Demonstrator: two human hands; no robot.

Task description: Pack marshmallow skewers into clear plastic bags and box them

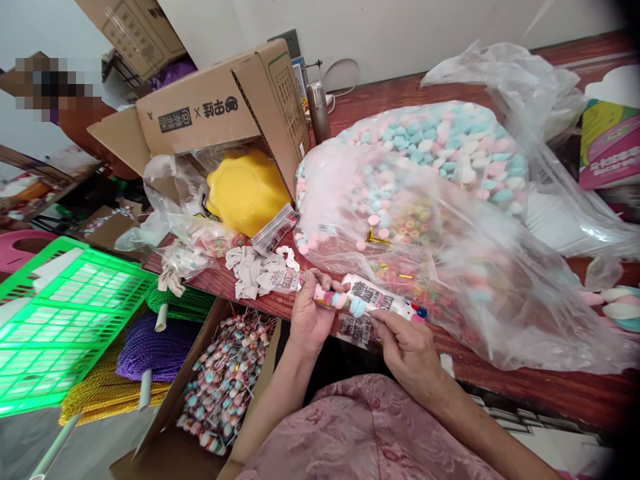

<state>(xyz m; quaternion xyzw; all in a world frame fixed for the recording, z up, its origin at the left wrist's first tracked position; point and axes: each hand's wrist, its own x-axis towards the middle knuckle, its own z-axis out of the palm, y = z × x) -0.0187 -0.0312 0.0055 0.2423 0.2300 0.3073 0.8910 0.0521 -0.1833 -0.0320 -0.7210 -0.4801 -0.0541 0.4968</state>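
A marshmallow skewer [341,301] with pink, white and pale blue pieces lies across my two hands, just above the table's front edge. My left hand [314,312] is closed round its left end, thumb up and palm turned toward me. At the other end, beside the last blue piece, the fingertips of my right hand [407,343] pinch the skewer's stick end. Printed clear wrappers [377,293] lie just behind the skewer. Another wrapper [355,330] shows below it, partly hidden by my right hand.
A large clear bag of marshmallows [415,143] fills the table's back. To the left are a cardboard box [200,110], a yellow container [247,190] and crumpled grey gloves [253,273]. Finished-looking skewers [225,380] fill a lower box, near a green basket [55,327]. Another person [95,127] is far left.
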